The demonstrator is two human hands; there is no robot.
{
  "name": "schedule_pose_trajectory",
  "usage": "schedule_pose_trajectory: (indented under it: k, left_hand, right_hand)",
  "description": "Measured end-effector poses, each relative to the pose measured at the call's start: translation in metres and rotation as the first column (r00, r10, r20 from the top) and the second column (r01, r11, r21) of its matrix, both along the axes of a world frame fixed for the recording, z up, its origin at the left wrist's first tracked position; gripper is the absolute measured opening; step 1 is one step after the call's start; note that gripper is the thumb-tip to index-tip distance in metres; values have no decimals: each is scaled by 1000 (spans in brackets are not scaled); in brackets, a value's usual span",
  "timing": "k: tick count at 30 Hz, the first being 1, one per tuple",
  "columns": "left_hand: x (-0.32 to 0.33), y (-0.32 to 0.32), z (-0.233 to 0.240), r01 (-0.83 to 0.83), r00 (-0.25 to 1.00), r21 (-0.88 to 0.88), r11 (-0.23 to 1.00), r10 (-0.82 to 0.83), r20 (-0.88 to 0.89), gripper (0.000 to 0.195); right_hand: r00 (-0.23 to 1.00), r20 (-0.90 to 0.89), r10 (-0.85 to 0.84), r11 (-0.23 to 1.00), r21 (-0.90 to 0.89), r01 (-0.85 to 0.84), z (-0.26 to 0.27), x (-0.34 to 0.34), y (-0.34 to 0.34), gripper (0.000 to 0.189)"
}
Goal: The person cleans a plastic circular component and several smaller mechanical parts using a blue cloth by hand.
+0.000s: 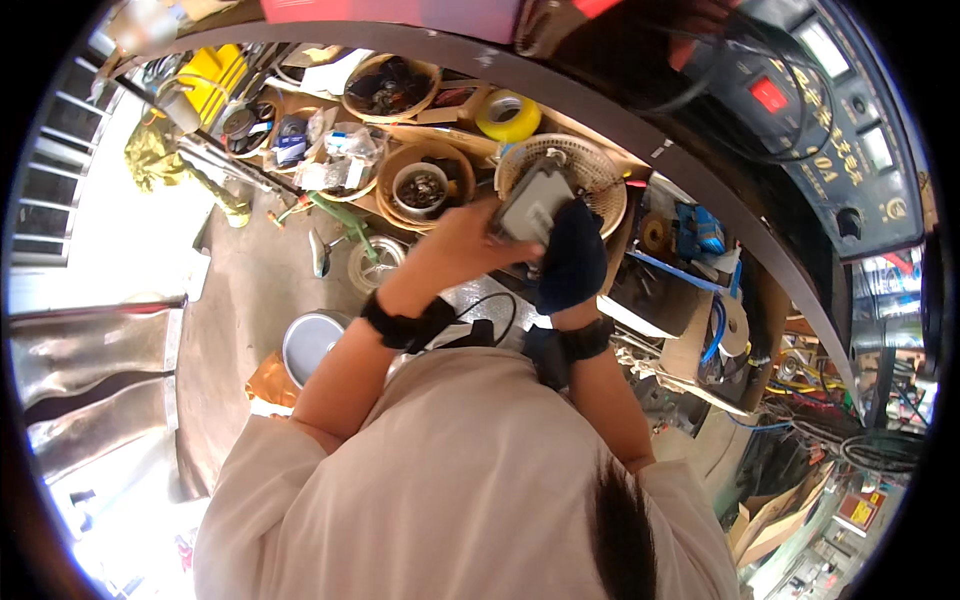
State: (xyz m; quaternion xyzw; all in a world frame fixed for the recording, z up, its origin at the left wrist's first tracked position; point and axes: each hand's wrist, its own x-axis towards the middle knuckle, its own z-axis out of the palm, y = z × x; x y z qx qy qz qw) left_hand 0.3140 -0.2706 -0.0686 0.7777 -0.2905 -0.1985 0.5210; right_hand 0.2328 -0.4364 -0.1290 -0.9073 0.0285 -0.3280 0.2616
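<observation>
A grey rectangular case, slightly blurred, is tilted above a cream plastic basket. My left hand is bare and grips the case at its left and near edges, with the thumb along the near side. Dark blue fabric covers my right hand, and it cannot be told whether this is a glove or a cloth. That hand is against the right edge of the case, its fingers hidden. Each wrist wears a black strap. Beyond the case, a metal part shows in the basket.
A shelf edge arcs across above the hands. Round baskets, one holding a white tub of small parts, stand left of the case. Yellow tape lies behind. Right are a cardboard box and a charger with a red switch.
</observation>
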Motion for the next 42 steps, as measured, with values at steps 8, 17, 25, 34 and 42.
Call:
schedule_pose_trajectory:
  k: [8, 17, 25, 34, 42]
  left_hand:
    - [-1, -3, -14, -244, 965, -84, 966, 251, 82, 35]
    - [-1, -22, -11, -383, 881, -235, 893, 429, 196, 37]
    - [-16, -33, -34, -73, 975, -193, 979, 110, 192, 60]
    - [41, -47, -103, -187, 877, -4, 982, 165, -452, 48]
    - [57, -76, -172, -127, 926, 59, 990, 139, -351, 69]
  right_hand:
    - [973, 112, 201, 968, -174, -180, 0, 8, -6, 46]
    - [970, 64, 234, 971, 28, -236, -2, 3, 16, 50]
    - [989, -146, 28, 977, 212, 3, -22, -2, -18, 56]
    - [922, -344, 176, 981, -21, -195, -66, -32, -44, 32]
    - [942, 84, 324, -746, 635, 200, -84, -41, -61, 24]
